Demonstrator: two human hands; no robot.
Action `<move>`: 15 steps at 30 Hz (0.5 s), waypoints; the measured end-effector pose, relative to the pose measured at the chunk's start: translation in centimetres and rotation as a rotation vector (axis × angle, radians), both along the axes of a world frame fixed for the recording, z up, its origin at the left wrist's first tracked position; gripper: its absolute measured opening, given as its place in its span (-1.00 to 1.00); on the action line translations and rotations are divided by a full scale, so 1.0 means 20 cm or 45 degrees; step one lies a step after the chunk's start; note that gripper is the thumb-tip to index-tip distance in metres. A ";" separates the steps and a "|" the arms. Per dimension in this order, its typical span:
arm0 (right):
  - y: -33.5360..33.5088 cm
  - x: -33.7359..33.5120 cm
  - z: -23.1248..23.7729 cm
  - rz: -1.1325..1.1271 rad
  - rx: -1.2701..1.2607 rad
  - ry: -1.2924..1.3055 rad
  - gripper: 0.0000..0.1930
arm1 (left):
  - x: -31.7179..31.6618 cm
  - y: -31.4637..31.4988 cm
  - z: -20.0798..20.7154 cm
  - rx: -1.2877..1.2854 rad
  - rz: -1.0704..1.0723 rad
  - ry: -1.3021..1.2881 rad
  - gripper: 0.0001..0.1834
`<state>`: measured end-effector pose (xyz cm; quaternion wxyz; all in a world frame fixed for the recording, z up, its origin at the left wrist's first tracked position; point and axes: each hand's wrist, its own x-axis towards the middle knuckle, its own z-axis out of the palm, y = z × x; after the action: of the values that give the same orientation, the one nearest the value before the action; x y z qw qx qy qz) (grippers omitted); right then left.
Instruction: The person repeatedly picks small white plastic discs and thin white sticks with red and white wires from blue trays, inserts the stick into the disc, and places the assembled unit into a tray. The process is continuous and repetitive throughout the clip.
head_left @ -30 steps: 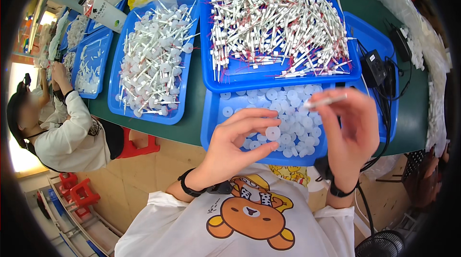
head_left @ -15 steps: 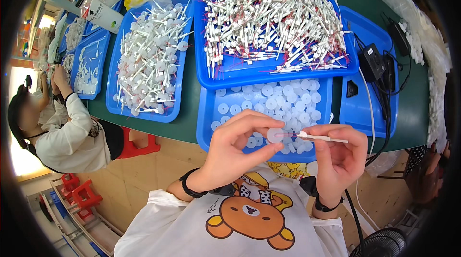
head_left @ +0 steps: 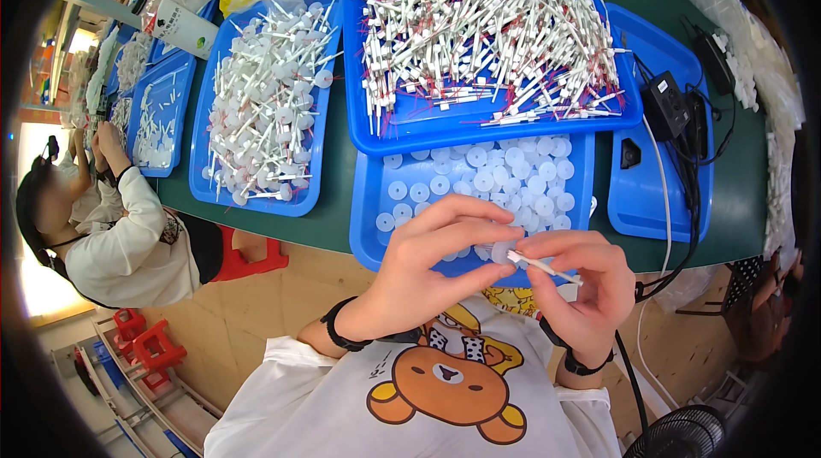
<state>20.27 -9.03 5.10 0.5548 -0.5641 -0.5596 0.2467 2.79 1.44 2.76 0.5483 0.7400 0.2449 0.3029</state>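
My left hand [head_left: 432, 257] pinches a small translucent white disc [head_left: 503, 252] between thumb and fingertips. In my right hand [head_left: 584, 285] is a thin white stick [head_left: 546, 268], its wider end up against the disc. The fingers partly hide where the two meet. Beneath my hands lies a blue tray [head_left: 366, 223] with many loose discs [head_left: 483, 181]. Overlapping its far edge is a larger blue tray [head_left: 410, 129], heaped with white sticks [head_left: 487, 39] that have thin red wires.
To the left, a blue tray [head_left: 310, 195] holds sticks with discs on them. At right lie another blue tray [head_left: 658, 195], a black power adapter [head_left: 665, 106] and cables. A co-worker [head_left: 120, 240] sits at far left. A black fan [head_left: 684, 434] stands at lower right.
My right hand has moved left with the stick, bringing its wider end to the disc. The red wire that stretched between them no longer shows.
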 end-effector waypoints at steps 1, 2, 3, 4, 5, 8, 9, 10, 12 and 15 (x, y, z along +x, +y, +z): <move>0.01 0.01 0.00 0.014 0.016 -0.022 -0.71 | 0.00 0.00 -0.02 0.041 -0.002 -0.020 -0.56; 0.02 0.02 0.00 0.028 0.032 -0.044 -0.71 | 0.00 0.01 -0.03 0.081 -0.003 -0.039 -0.56; 0.02 0.03 0.01 0.033 0.013 -0.127 -0.71 | 0.00 0.02 -0.03 0.077 -0.032 -0.051 -0.56; 0.02 0.04 0.04 0.036 -0.007 -0.210 -0.71 | 0.00 0.02 -0.03 0.070 -0.063 -0.063 -0.55; 0.02 0.05 0.05 0.039 -0.028 -0.292 -0.70 | -0.01 0.03 -0.03 0.064 -0.094 -0.075 -0.55; 0.02 0.06 0.05 0.031 -0.027 -0.435 -0.66 | 0.00 0.02 0.00 -0.023 -0.028 0.003 -0.59; 0.02 0.06 0.05 0.028 -0.039 -0.485 -0.65 | 0.00 0.01 0.00 -0.059 -0.017 -0.011 -0.60; 0.02 0.05 0.05 0.026 -0.051 -0.536 -0.63 | 0.00 0.01 -0.01 -0.096 -0.006 -0.026 -0.61; 0.02 0.05 0.05 0.047 -0.065 -0.631 -0.63 | 0.00 0.01 -0.03 -0.081 0.004 -0.050 -0.62; 0.03 0.06 0.04 0.100 -0.050 -0.724 -0.65 | 0.00 0.03 -0.06 0.037 -0.008 -0.084 -0.65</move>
<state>21.44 -8.49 5.81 0.3547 -0.5992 -0.7091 0.1108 2.77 2.06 1.51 0.5461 0.7382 0.2201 0.3291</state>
